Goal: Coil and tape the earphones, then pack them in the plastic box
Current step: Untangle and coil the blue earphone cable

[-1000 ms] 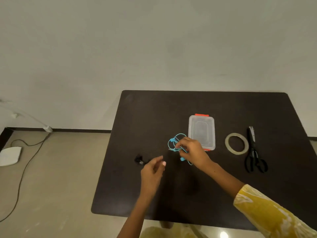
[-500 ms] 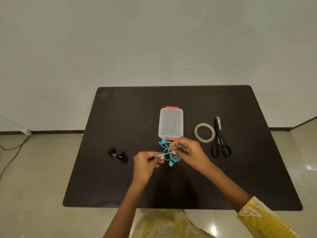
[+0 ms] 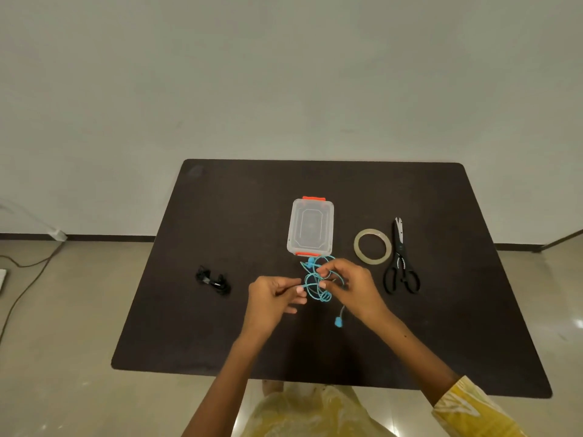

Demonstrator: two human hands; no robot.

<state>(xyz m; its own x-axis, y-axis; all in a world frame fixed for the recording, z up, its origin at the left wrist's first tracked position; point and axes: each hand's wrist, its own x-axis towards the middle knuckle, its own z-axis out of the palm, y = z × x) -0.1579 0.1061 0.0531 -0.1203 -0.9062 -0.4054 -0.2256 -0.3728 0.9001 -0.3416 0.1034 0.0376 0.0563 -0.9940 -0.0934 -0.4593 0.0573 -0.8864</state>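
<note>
Above the table's [image 3: 220,326] centre, cord: blue earphones [image 3: 316,283] tangled between both hands, to be coiled
Left hand [image 3: 273,296]: pinches one strand taut
Right hand [image 3: 350,287]: pinches the loops
Box [image 3: 310,227]: lidded, just behind
Tape [image 3: 372,246], scissors [image 3: 400,261]: right, within reach

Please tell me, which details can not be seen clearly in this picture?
- Blue earphones: head view; the fingers of the right hand hide part of the cord.
- Black earphones: too small and dark; taped or not, unclear.
- Plastic box: contents uncertain through the lid.
- Left hand: its grip is partly hidden.
</note>
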